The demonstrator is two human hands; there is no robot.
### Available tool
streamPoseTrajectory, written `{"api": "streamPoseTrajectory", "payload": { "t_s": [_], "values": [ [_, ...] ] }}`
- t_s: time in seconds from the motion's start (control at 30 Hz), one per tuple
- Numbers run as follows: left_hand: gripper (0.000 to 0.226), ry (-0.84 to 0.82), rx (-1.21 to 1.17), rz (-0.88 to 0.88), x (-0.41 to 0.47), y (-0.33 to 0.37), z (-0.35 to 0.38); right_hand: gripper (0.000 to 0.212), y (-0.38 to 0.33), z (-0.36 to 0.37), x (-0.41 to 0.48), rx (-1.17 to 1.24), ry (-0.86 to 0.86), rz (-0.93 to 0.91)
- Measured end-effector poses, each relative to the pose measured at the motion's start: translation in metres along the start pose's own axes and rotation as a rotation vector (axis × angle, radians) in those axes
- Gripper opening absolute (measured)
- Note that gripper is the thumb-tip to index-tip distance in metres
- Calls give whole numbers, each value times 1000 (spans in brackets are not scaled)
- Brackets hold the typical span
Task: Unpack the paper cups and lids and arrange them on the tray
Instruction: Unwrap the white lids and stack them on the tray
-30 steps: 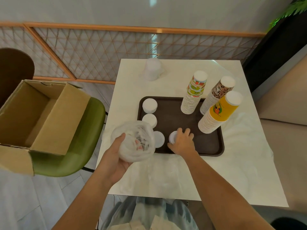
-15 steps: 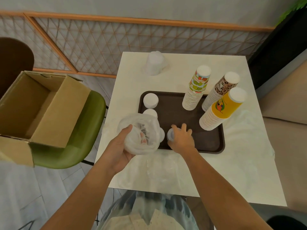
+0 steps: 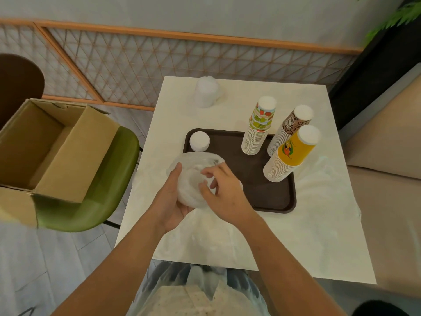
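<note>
A dark brown tray (image 3: 280, 199) lies on the white table (image 3: 296, 242). Three upside-down stacks of paper cups stand on its right side: a fruit-print stack (image 3: 258, 127), a leopard-print stack (image 3: 290, 128) and a yellow stack (image 3: 290, 153). One short stack of white lids (image 3: 199, 141) shows at the tray's far-left corner. My left hand (image 3: 169, 199) grips a clear plastic bag of lids (image 3: 193, 179) from the left and below, over the tray's left edge. The fingers of my right hand (image 3: 224, 190) reach into the bag's open mouth; what they touch is hidden.
Another wrapped white stack (image 3: 206, 92) stands at the table's far side. An open cardboard box (image 3: 45, 147) sits on a green chair (image 3: 109, 185) to the left. Crumpled clear plastic (image 3: 328, 179) lies right of the tray. A beige sofa (image 3: 385, 160) borders the right.
My right hand left the lid stack at the tray's near edge and moved left into the bag's mouth. The bag now covers the near lid stacks.
</note>
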State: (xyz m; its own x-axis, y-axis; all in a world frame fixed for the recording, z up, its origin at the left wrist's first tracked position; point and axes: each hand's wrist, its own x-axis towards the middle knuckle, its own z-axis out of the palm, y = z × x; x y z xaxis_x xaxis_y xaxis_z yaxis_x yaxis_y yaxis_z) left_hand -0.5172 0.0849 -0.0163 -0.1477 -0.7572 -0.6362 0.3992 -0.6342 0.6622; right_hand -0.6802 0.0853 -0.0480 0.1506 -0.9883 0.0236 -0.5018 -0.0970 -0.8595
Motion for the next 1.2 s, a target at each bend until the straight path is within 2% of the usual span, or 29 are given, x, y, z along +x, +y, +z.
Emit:
{"api": "streamPoseTrajectory", "payload": {
  "t_s": [0.13, 0.2, 0.37, 0.57, 0.8, 0.9, 1.0, 1.2],
  "values": [
    [49, 34, 24, -8, 0, -1, 8, 49, 2, -5, 3, 54, -104, 79],
    [46, 52, 48, -7, 0, -1, 11, 53, 4, -9, 4, 63, -134, 91],
    [45, 101, 129, -1, 0, -3, 16, 48, 9, -12, 3, 34, -193, 72],
    [47, 65, 307, 4, 1, -2, 21, 52, 6, -22, 0, 169, -335, 148],
    [41, 121, 240, -18, 7, 1, 35, 44, 5, -28, -1, 209, -365, 285],
    [36, 184, 164, -17, 10, 3, 40, 45, 4, -27, -1, 292, -298, 293],
    [30, 256, 152, 12, 17, 5, 41, 34, 3, -26, 1, 318, -155, 299],
    [21, 358, 50, 69, 28, 13, 22, 22, 22, -41, 7, 954, 212, 509]
  ]
}}
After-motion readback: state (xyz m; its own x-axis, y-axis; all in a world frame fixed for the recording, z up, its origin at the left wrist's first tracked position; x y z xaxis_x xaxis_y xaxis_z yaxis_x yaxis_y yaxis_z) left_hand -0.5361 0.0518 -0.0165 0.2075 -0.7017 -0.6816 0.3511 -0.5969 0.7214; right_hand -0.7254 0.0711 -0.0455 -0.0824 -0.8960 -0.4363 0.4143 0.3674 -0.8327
